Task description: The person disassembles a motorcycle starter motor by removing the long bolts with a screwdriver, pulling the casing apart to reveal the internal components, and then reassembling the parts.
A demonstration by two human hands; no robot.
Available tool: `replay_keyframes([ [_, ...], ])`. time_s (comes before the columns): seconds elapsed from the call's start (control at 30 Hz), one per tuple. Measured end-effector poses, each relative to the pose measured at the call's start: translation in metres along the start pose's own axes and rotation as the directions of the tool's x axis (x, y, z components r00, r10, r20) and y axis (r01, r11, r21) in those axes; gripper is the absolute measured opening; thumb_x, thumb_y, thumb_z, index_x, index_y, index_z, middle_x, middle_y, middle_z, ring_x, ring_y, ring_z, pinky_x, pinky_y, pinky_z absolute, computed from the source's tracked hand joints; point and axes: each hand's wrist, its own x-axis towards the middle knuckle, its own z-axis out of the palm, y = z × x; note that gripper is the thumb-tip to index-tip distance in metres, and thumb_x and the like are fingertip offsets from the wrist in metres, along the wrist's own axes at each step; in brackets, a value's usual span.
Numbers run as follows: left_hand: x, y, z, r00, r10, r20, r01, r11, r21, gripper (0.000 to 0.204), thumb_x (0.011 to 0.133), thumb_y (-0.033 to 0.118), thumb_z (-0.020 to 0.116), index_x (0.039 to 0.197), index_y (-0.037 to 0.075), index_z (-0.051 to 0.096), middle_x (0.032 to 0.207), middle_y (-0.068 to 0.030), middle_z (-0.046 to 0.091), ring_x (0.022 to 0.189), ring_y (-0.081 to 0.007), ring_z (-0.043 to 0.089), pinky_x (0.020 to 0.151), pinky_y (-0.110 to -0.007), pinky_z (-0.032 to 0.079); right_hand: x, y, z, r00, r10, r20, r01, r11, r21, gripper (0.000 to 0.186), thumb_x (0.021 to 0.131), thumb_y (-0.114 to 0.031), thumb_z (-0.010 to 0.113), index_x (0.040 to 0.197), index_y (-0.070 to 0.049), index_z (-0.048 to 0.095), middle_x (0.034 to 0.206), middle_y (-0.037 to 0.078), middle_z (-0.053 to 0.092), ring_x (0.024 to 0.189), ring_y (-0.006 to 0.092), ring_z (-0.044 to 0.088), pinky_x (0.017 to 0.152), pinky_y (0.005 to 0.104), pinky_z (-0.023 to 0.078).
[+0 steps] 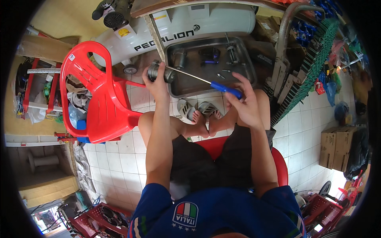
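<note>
My left hand (158,86) is closed around a round grey metal part (162,73), holding it up in front of the near left corner of a metal tray (173,93). In my right hand (248,104) is a screwdriver with a blue handle (225,89), its end between my thumb and fingers. The long thin shaft (190,75) slants up and left, with its tip at the metal part. I cannot make out exactly what the tip touches. Inside the tray lie a metal cylinder (180,59), a dark part with blue on it (210,55), a rod-shaped metal assembly (231,52) and small bolts (220,75).
A red plastic chair (95,107) stands to the left, with cloth and bags beside it. Behind the tray lies a grey air tank (222,22). Green netting on a metal frame (307,75) rises at the right. Cardboard boxes (335,146) sit farther right on the tiled floor.
</note>
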Motion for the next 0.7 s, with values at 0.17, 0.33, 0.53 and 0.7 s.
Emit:
replay_keyframes([
  [0.17,-0.017,0.018,0.011,0.997,-0.049,0.067,0.053,0.997,-0.047,0.061,0.08,0.018,0.087,0.126,0.003,0.05,0.111,-0.0084,0.057,0.099,-0.0154,0.055,0.086,-0.03,0.047,0.013,0.015,-0.027,0.946,0.325,0.004,-0.324,0.945,-0.042,0.042,0.101,-0.028,0.058,0.138,-0.011,0.052,0.093,0.006,0.057,0.061,0.0085,0.054,0.047,0.0232,0.041],
  [0.33,-0.005,0.009,0.005,0.999,0.011,0.041,-0.011,1.0,-0.002,0.061,0.079,0.018,0.087,0.125,0.003,0.05,0.111,-0.0086,0.057,0.096,-0.0147,0.055,0.085,-0.03,0.048,0.002,0.027,-0.022,0.994,0.041,0.099,-0.031,0.995,-0.1,0.044,0.102,-0.035,0.057,0.138,-0.01,0.052,0.088,0.006,0.06,0.058,0.0087,0.054,0.05,0.0226,0.043],
  [0.53,-0.001,0.013,-0.005,0.994,0.091,0.057,-0.094,0.994,0.056,0.058,0.079,0.019,0.088,0.122,0.003,0.053,0.11,-0.0083,0.058,0.096,-0.0152,0.056,0.086,-0.029,0.047,0.003,0.007,-0.022,0.948,0.29,0.127,-0.287,0.957,-0.043,0.049,0.103,-0.043,0.052,0.141,-0.012,0.049,0.086,0.006,0.059,0.058,0.0075,0.052,0.05,0.0223,0.042],
  [0.7,-0.004,0.018,-0.002,0.992,0.111,0.051,-0.113,0.993,0.032,0.059,0.078,0.019,0.089,0.122,0.003,0.053,0.109,-0.0081,0.059,0.095,-0.0153,0.056,0.085,-0.029,0.048,0.006,0.026,-0.025,0.953,0.267,0.146,-0.278,0.959,0.062,0.054,0.105,-0.048,0.045,0.139,-0.006,0.049,0.076,0.004,0.056,0.052,0.0078,0.051,0.047,0.0235,0.043],
])
